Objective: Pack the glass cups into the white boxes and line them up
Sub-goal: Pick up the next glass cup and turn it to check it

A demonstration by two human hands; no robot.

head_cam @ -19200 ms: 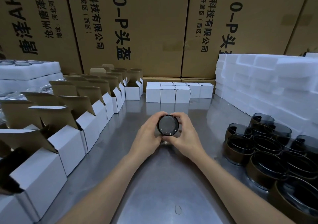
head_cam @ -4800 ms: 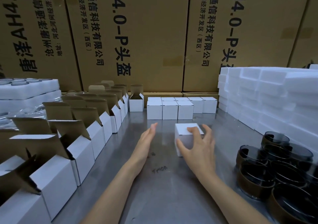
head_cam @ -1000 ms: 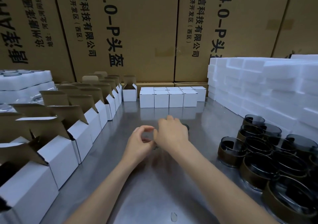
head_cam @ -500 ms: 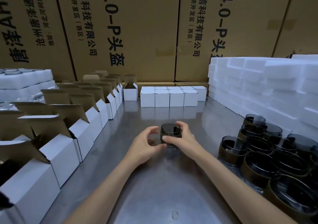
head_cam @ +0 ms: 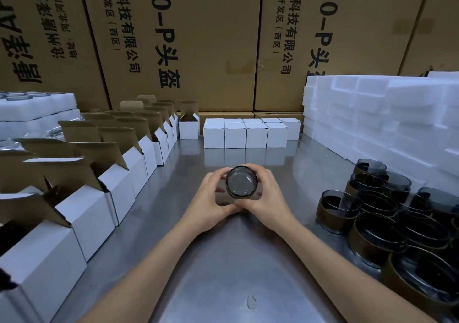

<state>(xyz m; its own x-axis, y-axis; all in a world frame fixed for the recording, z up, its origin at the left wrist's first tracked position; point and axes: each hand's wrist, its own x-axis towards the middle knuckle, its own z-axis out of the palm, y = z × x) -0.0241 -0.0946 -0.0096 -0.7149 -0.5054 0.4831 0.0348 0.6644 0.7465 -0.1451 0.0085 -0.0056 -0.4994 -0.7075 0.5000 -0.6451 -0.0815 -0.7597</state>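
cartons (head_cam: 173,37) stood behind the steel table (head_cam: 236,273). foam blocks (head_cam: 385,114) were stacked at right, open boxes (head_cam: 119,173) ran in a row along the left, and closed boxes (head_cam: 246,134) were lined up at the far edge. spare cups (head_cam: 377,213) were clustered at near right. at table centre the left hand (head_cam: 211,198) and right hand (head_cam: 268,198) curled round one cup (head_cam: 241,181), tilted with one round end toward the camera. judgement: inspect it against the light, keep both grips firm on the wall, then seat it in the nearest open box without knocking the flaps.
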